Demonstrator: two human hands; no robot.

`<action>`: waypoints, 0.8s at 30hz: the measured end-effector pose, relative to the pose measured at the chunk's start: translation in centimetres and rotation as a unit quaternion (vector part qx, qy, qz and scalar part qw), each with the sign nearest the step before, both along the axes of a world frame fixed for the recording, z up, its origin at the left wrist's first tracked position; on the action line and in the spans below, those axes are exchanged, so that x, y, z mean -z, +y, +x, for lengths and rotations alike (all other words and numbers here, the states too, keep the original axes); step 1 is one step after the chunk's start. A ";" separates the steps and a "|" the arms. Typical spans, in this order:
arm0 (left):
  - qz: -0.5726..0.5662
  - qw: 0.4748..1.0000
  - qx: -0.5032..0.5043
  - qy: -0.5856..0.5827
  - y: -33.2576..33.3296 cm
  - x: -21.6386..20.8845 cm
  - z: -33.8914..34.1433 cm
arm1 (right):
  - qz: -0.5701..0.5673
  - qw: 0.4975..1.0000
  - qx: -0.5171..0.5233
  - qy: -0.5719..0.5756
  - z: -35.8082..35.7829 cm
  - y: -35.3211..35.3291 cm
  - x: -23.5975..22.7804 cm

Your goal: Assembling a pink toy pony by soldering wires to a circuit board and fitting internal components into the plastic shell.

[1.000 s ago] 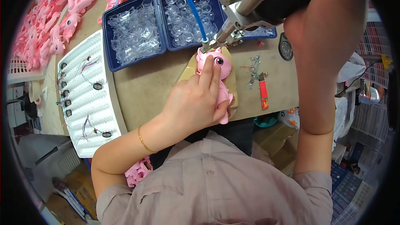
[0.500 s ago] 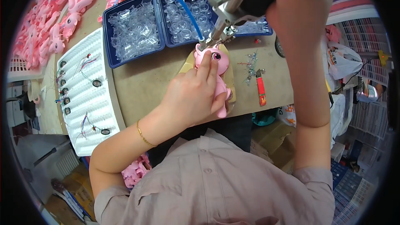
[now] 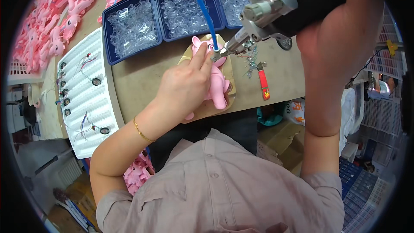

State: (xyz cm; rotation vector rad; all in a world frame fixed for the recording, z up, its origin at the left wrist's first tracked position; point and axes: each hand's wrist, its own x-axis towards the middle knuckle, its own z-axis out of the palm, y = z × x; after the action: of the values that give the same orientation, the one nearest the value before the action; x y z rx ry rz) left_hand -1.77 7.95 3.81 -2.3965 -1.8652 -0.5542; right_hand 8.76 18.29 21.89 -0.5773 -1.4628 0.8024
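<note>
My left hand [image 3: 185, 82] is closed around a pink plastic pony toy [image 3: 218, 90], with fingers pressed on its head. Under the toy lies a tan board or holder [image 3: 231, 97]. My right hand [image 3: 345, 34] is wrapped round a black-and-metal power screwdriver [image 3: 269, 15] that slants down to the left. Its metal tip is at the toy's head, beside my left fingertips; whether it touches cannot be made out. A blue hose [image 3: 202, 6] runs down to the tip.
Blue bins [image 3: 160, 42] of clear plastic parts stand at the back. A white ridged tray [image 3: 92, 116] with wired round parts lies left. Pink toy parts [image 3: 56, 21] pile up far left. A red cutter [image 3: 263, 82] and loose small metal parts [image 3: 251, 62] lie right of the toy.
The toy has turned in my left hand, so more of its body and legs shows. The screwdriver has tilted further, its handle swinging right and its tip lower. The view has shifted slightly.
</note>
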 end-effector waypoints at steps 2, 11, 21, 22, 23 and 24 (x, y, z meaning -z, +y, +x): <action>-0.012 1.000 -0.003 0.012 0.0 0.1 0.0 | -0.010 1.000 -0.015 -0.011 0.0 0.1 0.7; -0.046 0.999 -0.007 0.022 -0.3 -0.8 0.2 | -0.007 0.996 -0.088 -0.010 0.8 0.2 1.3; -0.039 0.999 -0.003 0.001 -0.2 -0.4 -0.1 | -0.001 0.997 -0.059 0.051 1.2 -5.5 -0.3; -0.090 0.996 -0.002 0.018 -0.2 -0.6 -0.2 | -0.009 0.997 -0.057 0.048 1.2 -5.8 0.0; -0.073 0.997 0.015 0.004 -0.2 -0.7 -0.3 | -0.014 0.998 -0.052 0.045 1.2 -6.2 0.1; -0.074 0.997 0.016 0.005 -0.2 -0.5 -0.3 | -0.021 0.998 -0.048 0.042 1.3 -6.5 0.3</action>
State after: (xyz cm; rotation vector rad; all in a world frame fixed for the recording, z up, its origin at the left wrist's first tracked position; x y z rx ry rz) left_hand -2.07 7.77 4.28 -2.5187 -1.9325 -0.4194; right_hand 10.04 11.80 21.64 -0.5013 -1.4068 0.9230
